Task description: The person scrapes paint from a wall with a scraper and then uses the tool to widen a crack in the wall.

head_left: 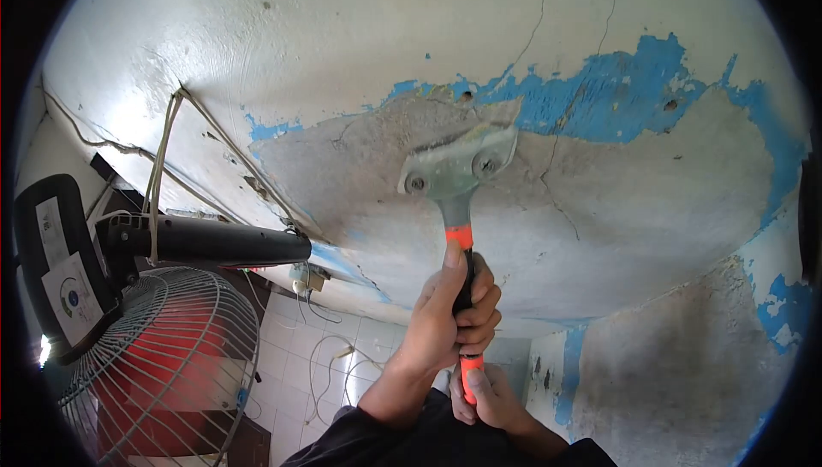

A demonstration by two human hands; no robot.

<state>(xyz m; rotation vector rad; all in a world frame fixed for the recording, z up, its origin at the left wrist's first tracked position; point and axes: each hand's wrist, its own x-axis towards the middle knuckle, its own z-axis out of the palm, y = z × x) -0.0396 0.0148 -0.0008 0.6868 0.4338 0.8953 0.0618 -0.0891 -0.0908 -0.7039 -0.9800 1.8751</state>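
Observation:
A long-handled wall scraper (pixel 458 178) with a grey head, two screws and an orange-and-black handle is in both my hands. My left hand (pixel 445 313) wraps round the black grip, its thumb pointing up along the handle. Lower down, my right hand (pixel 484 398) closes round the orange end of the handle. The scraper's wide blade end lies against the wall (pixel 651 193), over bare grey plaster just below a band of blue paint (pixel 616 95). Loose, lifted paint shows along the blade's edge.
A wire-caged fan (pixel 163 356) and a black-framed device on a dark post (pixel 223 240) stand at the left. Cables (pixel 163 167) hang along the wall there. A socket (pixel 306 279) with wires sits low. A cord (pixel 321 373) lies on the tiled floor (pixel 287 339).

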